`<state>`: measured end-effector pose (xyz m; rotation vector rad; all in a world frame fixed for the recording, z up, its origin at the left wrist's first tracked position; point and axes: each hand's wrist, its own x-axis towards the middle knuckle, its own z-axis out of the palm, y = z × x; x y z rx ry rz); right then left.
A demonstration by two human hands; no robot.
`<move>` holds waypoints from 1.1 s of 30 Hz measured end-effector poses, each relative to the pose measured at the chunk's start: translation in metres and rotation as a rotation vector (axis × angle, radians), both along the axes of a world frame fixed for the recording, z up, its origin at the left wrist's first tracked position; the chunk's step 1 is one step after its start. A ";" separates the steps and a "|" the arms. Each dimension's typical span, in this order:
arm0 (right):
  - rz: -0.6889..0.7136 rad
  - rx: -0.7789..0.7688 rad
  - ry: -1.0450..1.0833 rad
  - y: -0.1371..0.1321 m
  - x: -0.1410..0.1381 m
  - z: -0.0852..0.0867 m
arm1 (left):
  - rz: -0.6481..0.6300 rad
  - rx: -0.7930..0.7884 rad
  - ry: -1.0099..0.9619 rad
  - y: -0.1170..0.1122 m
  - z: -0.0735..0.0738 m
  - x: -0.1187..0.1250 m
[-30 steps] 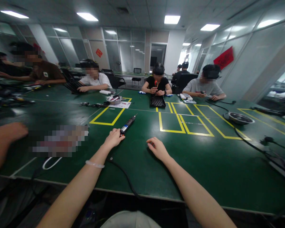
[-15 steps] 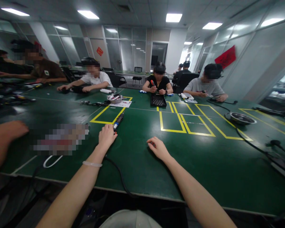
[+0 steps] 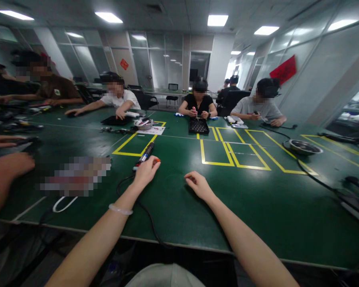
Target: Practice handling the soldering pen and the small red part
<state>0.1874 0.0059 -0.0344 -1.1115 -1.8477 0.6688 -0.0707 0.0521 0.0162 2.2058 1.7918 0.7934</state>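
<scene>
A slim corded electric screwdriver point(image 3: 146, 152), dark with a silver and blue middle, lies on the green table point(image 3: 245, 215). My left hand point(image 3: 147, 173) rests just right of its near end, the fingers loosely bent and not around the tool. An orange spot shows at the fingertips; I cannot make out whether it is a nail or a small thing. The black cord point(image 3: 151, 221) runs past my left wrist and over the front edge. Further right, my right hand point(image 3: 198, 185) lies on the tabletop with loosely curled fingers and nothing visible in them.
Yellow tape outlines point(image 3: 218, 163) mark the table beyond my hands. A round metal dish point(image 3: 145, 124) stands behind the screwdriver, and a round black part point(image 3: 305, 146) with cables lies at right. A blurred-out object point(image 3: 74, 175) and a neighbour's hands point(image 3: 19, 165) are at left. Several people sit opposite.
My left hand has come off the screwdriver and moved a little right. The screwdriver has shifted slightly left and its cord now loops out. My right hand has stayed put.
</scene>
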 end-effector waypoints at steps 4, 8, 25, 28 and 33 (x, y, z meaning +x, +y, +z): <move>0.070 -0.304 0.342 0.007 -0.001 -0.006 | -0.398 -0.206 -0.245 -0.012 -0.004 0.053; 0.178 -0.512 0.631 0.010 0.002 -0.009 | -0.602 -0.282 -0.327 -0.023 -0.010 0.090; 0.115 -0.490 0.781 0.007 0.004 -0.002 | -0.534 -0.415 -0.750 -0.018 -0.032 0.098; 0.079 -0.426 0.710 0.009 0.003 -0.003 | -0.527 -0.384 -0.684 -0.019 -0.032 0.093; 0.108 -0.487 0.734 0.007 0.003 -0.004 | -0.563 -0.206 -0.541 -0.026 -0.018 0.084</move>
